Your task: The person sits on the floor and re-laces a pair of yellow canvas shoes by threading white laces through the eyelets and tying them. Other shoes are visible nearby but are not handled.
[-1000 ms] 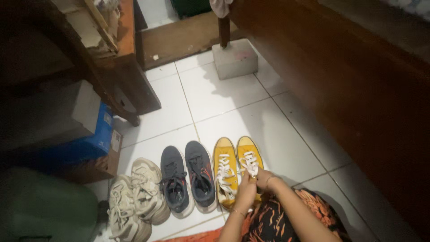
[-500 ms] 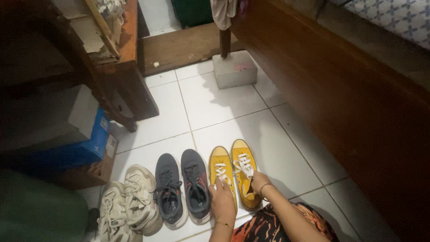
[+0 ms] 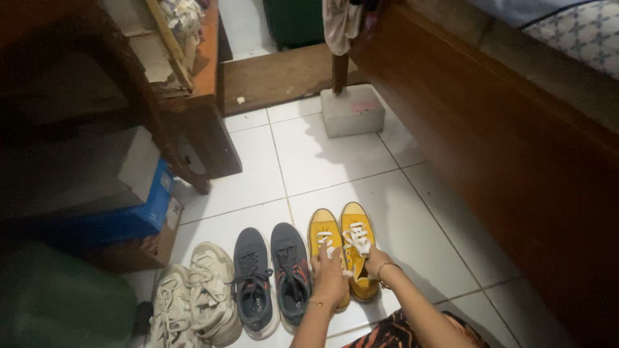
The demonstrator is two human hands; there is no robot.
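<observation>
A pair of yellow sneakers with white laces stands on the white tile floor. My left hand (image 3: pixel 330 278) lies over the rear half of the left yellow sneaker (image 3: pixel 322 228), fingers pointing at its laces. My right hand (image 3: pixel 374 261), with a thin bracelet at the wrist, grips the right yellow sneaker (image 3: pixel 354 218) at its tongue and laces. To the left stand a pair of dark grey sneakers (image 3: pixel 253 283) and a pair of bulky beige sneakers (image 3: pixel 207 290), all in one row. My patterned orange-and-black clothing (image 3: pixel 400 332) shows at the bottom edge.
A dark wooden bed frame (image 3: pixel 516 148) runs along the right. A grey concrete block (image 3: pixel 353 111) holds a post at the back. At the left are wooden furniture (image 3: pixel 200 129), a blue shoebox (image 3: pixel 151 216) on a brown box, and a green bag (image 3: pixel 58 303).
My left hand left the right sneaker's laces and came down on the left yellow sneaker. My right hand stayed at the right sneaker's laces. The view shifted slightly.
</observation>
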